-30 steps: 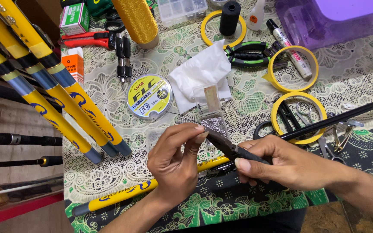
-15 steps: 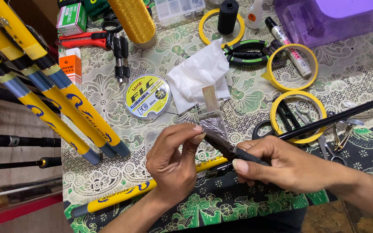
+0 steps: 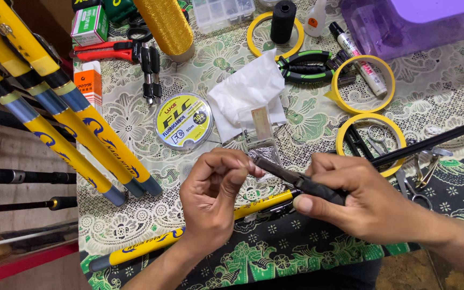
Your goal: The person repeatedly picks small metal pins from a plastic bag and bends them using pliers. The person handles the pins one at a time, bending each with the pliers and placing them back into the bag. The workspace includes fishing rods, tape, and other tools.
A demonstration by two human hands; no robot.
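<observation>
Along the left edge, several yellow-and-blue fishing rods slant across the lace-patterned tablecloth. A round, clear spool of fluorocarbon line with a yellow label lies just above the left hand, whose fingers are pinched narrow around something too small to make out. The tips of the dark, slim pliers meet that pinch. The right hand is wrapped around the pliers' black handles. Behind, a crumpled white tissue and yellow tape rings sit near a purple plastic box.
</observation>
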